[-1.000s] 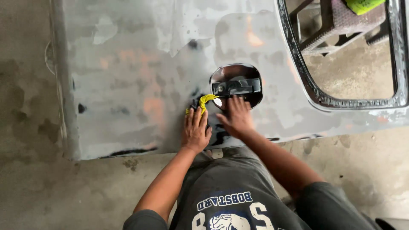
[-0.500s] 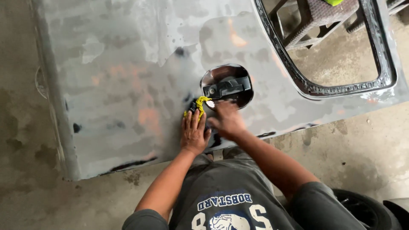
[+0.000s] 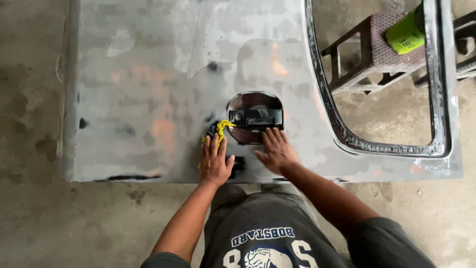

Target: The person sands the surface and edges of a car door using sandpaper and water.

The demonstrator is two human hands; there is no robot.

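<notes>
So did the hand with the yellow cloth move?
Hardly. The left hand lies flat on the yellow cloth, just left of and below the door handle recess, as before; only the camera shifted.

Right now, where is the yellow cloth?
In the head view, the yellow cloth lies on the grey car door panel, under the left hand's fingertips, just left of the door handle recess.
</notes>
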